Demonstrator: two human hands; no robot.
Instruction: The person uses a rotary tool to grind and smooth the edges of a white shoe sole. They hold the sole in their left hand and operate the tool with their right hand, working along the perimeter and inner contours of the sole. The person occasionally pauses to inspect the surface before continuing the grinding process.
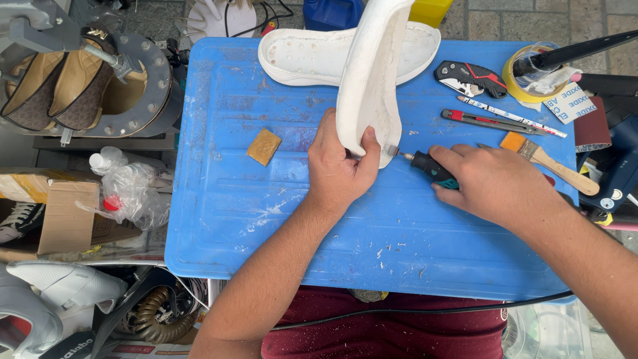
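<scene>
My left hand (339, 169) grips the lower end of a white shoe sole (369, 80), holding it upright on edge over the blue plastic board (226, 219). My right hand (495, 183) holds a small black and teal rotary tool (428, 167), its tip touching the sole's lower edge near my left thumb. A second white sole (299, 58) lies flat at the board's far edge, partly hidden behind the upright one.
On the board lie a tan sanding block (264, 146), a red and black utility knife (470, 78), a slim cutter (490, 121), a pen (512, 116) and a wooden brush (548, 161). A yellow tape roll (515, 83) sits far right. Shoes (56, 86) rest left.
</scene>
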